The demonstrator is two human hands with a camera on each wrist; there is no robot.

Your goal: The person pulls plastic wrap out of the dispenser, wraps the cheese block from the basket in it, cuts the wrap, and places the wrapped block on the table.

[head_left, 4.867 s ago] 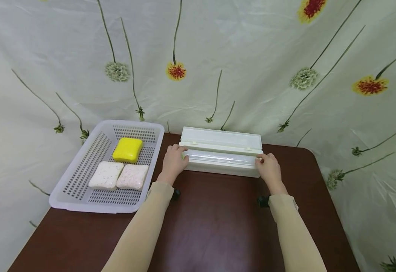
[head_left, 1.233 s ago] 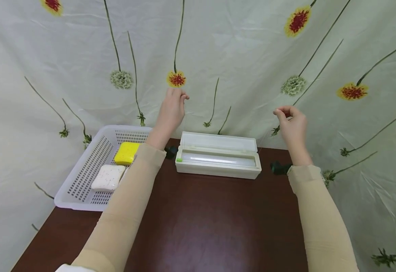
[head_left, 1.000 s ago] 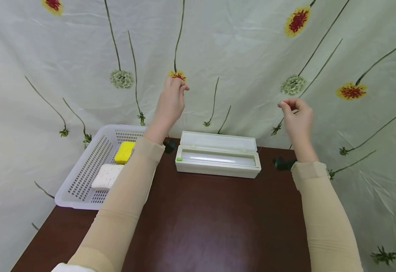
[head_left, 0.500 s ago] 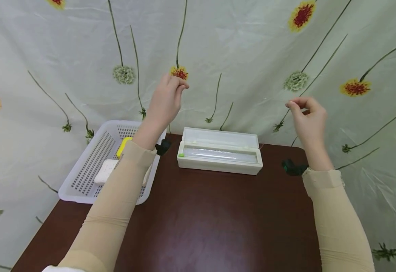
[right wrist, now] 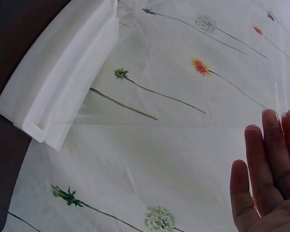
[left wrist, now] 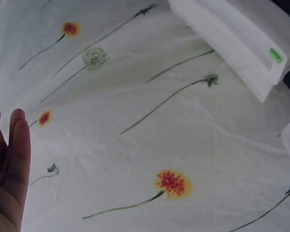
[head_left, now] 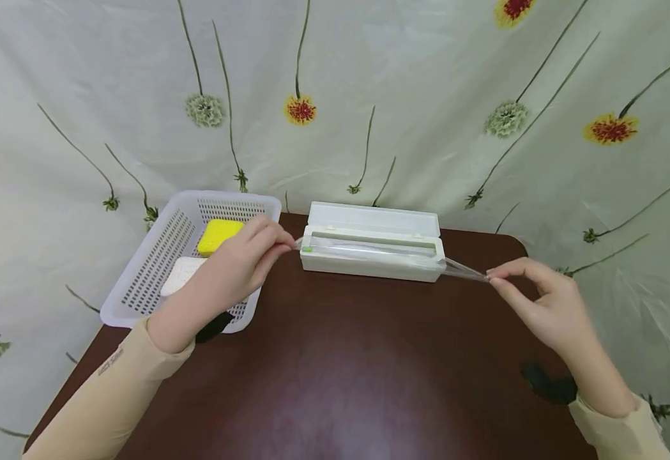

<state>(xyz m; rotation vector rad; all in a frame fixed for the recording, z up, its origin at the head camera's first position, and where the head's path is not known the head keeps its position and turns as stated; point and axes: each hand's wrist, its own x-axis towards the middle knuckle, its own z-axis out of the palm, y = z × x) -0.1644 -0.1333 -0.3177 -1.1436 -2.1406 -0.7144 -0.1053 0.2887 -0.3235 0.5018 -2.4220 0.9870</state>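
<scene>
A white cling film box [head_left: 372,263] with its lid raised stands at the back of the table. Clear cling film [head_left: 464,271] stretches sideways across its front, bunched at both ends. The left hand [head_left: 234,265] pinches the film's left end between thumb and fingertips, beside the box and over the basket. At the right, the right hand [head_left: 547,306] pinches the other end, away from the box. In the right wrist view a transparent sheet [right wrist: 150,126] runs from the box to the right fingers [right wrist: 275,145]. The left wrist view catches only part of the left hand [left wrist: 12,174].
A pale plastic basket [head_left: 113,310] stands on the left, holding a yellow rounded block [head_left: 216,235] and a white speckled one [head_left: 182,273]. The dark brown table [head_left: 346,358] meets a flower-printed curtain [head_left: 426,83] behind.
Both hands first reached into the box, then lifted high above it, apart. Now they have come down toward the person and spread wider, drawing film across the box's front.
</scene>
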